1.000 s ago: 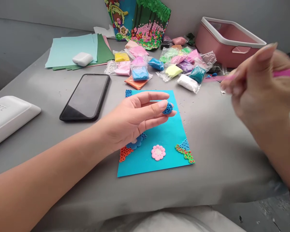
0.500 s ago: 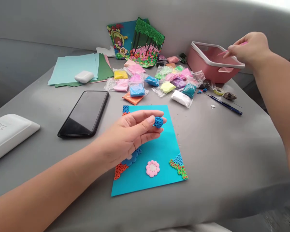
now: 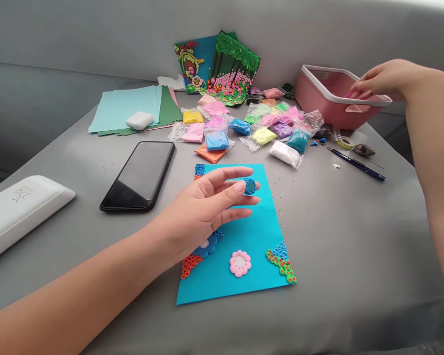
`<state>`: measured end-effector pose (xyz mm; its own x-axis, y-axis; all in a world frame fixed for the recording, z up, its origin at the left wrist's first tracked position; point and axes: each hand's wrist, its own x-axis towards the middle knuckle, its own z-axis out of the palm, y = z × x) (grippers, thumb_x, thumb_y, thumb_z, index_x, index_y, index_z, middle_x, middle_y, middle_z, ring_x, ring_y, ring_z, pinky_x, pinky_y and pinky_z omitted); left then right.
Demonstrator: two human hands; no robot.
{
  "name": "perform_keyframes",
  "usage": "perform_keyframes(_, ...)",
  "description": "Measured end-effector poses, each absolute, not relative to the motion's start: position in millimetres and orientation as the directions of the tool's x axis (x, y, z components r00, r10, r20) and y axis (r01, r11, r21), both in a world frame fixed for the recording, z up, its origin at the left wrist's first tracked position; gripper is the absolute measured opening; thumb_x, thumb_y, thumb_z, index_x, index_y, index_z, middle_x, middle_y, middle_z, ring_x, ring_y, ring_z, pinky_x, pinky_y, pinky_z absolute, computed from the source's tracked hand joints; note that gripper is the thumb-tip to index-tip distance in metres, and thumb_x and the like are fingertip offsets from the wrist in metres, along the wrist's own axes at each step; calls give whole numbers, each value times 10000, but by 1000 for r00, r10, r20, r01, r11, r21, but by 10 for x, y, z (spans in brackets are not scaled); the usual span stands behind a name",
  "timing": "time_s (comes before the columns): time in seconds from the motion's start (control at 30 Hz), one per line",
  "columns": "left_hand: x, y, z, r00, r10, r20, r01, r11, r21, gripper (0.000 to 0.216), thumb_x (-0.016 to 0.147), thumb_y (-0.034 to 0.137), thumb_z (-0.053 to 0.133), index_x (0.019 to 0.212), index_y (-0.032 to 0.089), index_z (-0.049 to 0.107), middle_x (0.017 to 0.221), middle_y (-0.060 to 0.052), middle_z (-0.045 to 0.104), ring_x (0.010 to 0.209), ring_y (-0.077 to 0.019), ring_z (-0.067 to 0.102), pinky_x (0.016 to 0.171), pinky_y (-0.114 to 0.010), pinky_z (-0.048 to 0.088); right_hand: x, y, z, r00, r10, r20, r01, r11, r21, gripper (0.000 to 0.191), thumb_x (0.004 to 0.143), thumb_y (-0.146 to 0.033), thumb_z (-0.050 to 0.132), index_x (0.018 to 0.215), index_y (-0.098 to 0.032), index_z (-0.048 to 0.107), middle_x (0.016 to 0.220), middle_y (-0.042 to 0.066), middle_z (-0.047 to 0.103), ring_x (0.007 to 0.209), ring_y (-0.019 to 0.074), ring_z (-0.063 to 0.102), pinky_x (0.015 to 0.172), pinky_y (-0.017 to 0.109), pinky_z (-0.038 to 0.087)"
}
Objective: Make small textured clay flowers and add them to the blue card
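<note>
My left hand (image 3: 207,207) hovers over a turquoise card (image 3: 244,236) and pinches a small blue clay flower (image 3: 249,185) between thumb and fingertips. The card carries a pink clay flower (image 3: 240,263), a blue one partly hidden under my palm, and beaded corner trims in orange, green and blue. My right hand (image 3: 383,79) reaches over the near rim of a pink plastic bin (image 3: 329,106) at the back right, fingers curled around a thin pink tool whose end shows at the rim.
Several small bags of coloured clay (image 3: 251,128) lie behind the card. A black phone (image 3: 138,175), a white case (image 3: 18,207), earbud case (image 3: 139,120) on paper sheets, finished clay pictures (image 3: 222,69), and a dark blue tool (image 3: 358,165) share the grey table.
My right hand swung from close to the camera out to the pink bin and lowered the pink tool to its rim. My left hand kept the blue flower, dipping slightly toward the card.
</note>
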<state>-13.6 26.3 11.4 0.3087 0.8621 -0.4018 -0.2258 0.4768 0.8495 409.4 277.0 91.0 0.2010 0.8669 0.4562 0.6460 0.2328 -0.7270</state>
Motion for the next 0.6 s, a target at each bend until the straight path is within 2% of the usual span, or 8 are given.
perform_keyframes(0.07, -138, 250, 96, 319, 859, -401, -224, 479, 849, 128, 947, 284, 874, 1073, 275, 850, 1140, -26, 840, 1018, -162, 804, 899, -253, 662, 4052, 2580, 965, 254, 925, 281, 672, 40, -739, 147, 736, -26, 740, 589, -33, 744, 570, 45, 729, 355, -7, 545, 393, 148, 134)
perform_keyframes(0.13, -128, 234, 92, 323, 856, -405, -245, 489, 837, 126, 935, 215, 877, 1052, 254, 850, 1135, -26, 845, 1035, -158, 809, 978, -263, 654, 3954, 2389, 998, 314, 914, 256, 645, -8, -764, 160, 838, -81, 707, 704, -60, 791, 535, -4, 718, 401, 15, 609, 399, 140, 190)
perform_keyframes(0.27, -89, 191, 132, 278, 868, -411, -317, 487, 814, 215, 901, 60, 861, 1033, 226, 827, 1101, -4, 813, 990, -121, 821, 972, -222, 659, 3505, 1980, 954, 351, 857, 377, 482, 180, -858, 270, 868, 64, 718, 700, -148, 722, 479, -50, 685, 451, 40, 651, 506, 163, 435)
perform_keyframes(0.33, -73, 172, 152, 255, 877, -406, -347, 475, 809, 217, 905, 29, 842, 1025, 205, 800, 1073, -5, 794, 957, -116, 821, 987, -238, 663, 3185, 1704, 879, 228, 895, 383, 329, 299, -896, 220, 904, -4, 787, 780, -179, 738, 588, -46, 745, 610, 67, 737, 655, 208, 551)
perform_keyframes(0.4, -62, 161, 157, 253, 891, -378, -395, 452, 800, 199, 924, 47, 833, 1043, 197, 779, 1039, -6, 788, 937, -121, 823, 977, -251, 670, 2873, 1378, 781, 88, 917, 388, 181, 368, -912, 211, 905, -68, 835, 787, -213, 739, 620, -60, 747, 644, 76, 734, 669, 224, 569)
perform_keyframes(0.47, -57, 158, 146, 260, 905, -337, -460, 423, 781, 174, 942, 77, 829, 1061, 190, 772, 1036, -11, 794, 930, -124, 826, 931, -236, 677, 2627, 1053, 674, -51, 928, 369, 78, 373, -925, 160, 844, -188, 929, 818, -233, 778, 690, -59, 774, 682, 85, 739, 694, 239, 595)
perform_keyframes(0.53, -54, 162, 130, 283, 912, -295, -514, 404, 756, 134, 963, 86, 811, 1054, 179, 779, 1047, -18, 807, 928, -120, 830, 874, -200, 675, 2472, 790, 574, -209, 909, 360, -42, 359, -932, 242, 734, -290, 1028, 855, -243, 823, 726, -52, 796, 708, 77, 743, 707, 211, 601)
perform_keyframes(0.6, -50, 166, 122, 311, 914, -259, -546, 395, 739, 102, 985, 75, 778, 1022, 170, 793, 1021, -16, 818, 907, -106, 831, 821, -160, 666, 2397, 615, 497, -273, 906, 324, -80, 314, -946, 258, 738, -353, 1036, 890, -249, 856, 766, -45, 809, 736, 64, 746, 703, 179, 594)
